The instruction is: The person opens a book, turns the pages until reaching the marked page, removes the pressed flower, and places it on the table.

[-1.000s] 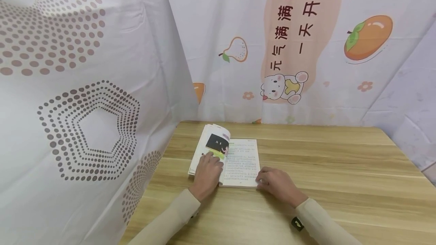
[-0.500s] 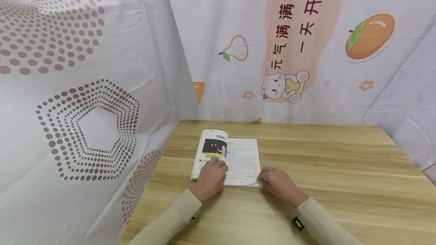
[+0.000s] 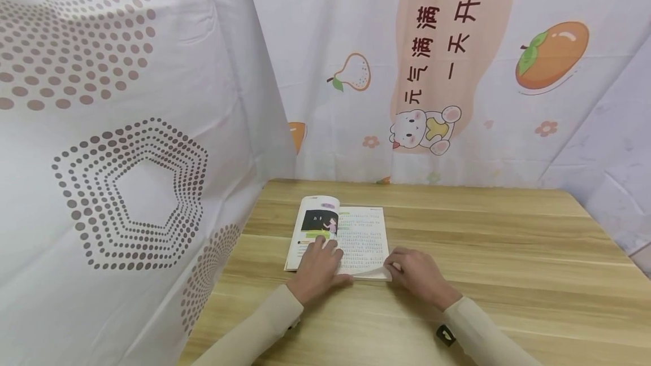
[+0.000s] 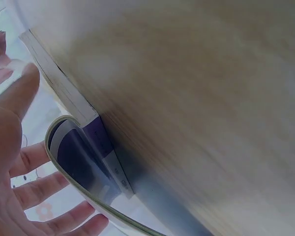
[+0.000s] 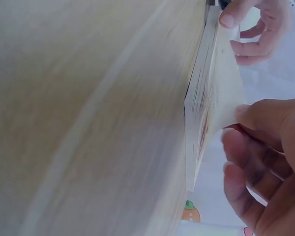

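An open book [image 3: 362, 239] lies on the table, printed text on its right page and a blackboard picture on its left page [image 3: 299, 226]. My left hand [image 3: 317, 271] rests on the lower left page near the fold, fingers spread and thumb reaching over the bottom edge. In the left wrist view its fingers [image 4: 42, 189] lie along the bowed left side, and the purple spine [image 4: 96, 135] shows beneath. My right hand [image 3: 416, 273] pinches the lower right corner of the right page between thumb and forefinger. That page [image 5: 226, 93] rises off the stack in the right wrist view.
The wood-grain table [image 3: 483, 242] extends to the right and in front of the book. A white curtain [image 3: 335, 146] with fruit prints hangs along the back edge. Another curtain with dotted patterns [image 3: 147, 191] stands close on the left.
The bowed left side of the book has settled lower and flatter. My left hand has shifted slightly right, fingers spreading and thumb extending. The right page's corner has lifted in my right fingers.
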{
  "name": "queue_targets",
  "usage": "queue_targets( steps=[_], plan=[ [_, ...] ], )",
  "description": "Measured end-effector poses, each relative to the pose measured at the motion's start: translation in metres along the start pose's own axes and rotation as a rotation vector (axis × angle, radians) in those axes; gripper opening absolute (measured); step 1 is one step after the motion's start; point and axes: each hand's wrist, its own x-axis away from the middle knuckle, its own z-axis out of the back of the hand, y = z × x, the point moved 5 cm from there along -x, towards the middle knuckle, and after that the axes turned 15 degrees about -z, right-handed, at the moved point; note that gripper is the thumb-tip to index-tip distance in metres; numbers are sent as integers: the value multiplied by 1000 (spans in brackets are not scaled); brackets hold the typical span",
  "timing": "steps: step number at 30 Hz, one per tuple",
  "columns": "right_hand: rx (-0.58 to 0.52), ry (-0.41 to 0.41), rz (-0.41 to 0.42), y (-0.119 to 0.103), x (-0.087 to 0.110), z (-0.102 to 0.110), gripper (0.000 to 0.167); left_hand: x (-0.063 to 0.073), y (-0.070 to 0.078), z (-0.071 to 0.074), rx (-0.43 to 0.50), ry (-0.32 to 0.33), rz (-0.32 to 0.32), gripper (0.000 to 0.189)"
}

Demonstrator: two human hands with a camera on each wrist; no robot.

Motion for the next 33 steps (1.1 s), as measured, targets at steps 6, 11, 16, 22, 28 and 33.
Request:
queue_targets(
  steps=[6,11,16,22,28,33],
  plan=[
    [-75,47,-28,-1,0,5,4,1,0,1,12,-4,16,56],
    [-144,61,-93,0,-2,9,6,-1,2,2,14,-29,25,43],
    [-174,56,-150,3,-3,10,12,-1,4,0,33,-38,32,24],
    [-174,57,-194,9,-4,10,20,-1,2,-1,-10,-42,62,24],
    [-170,-14,-143,4,-3,4,6,1,-4,2,-38,77,98,41],
    [-158,-85,-159,4,-2,-2,6,4,-11,9,54,293,128,67]
  ],
)
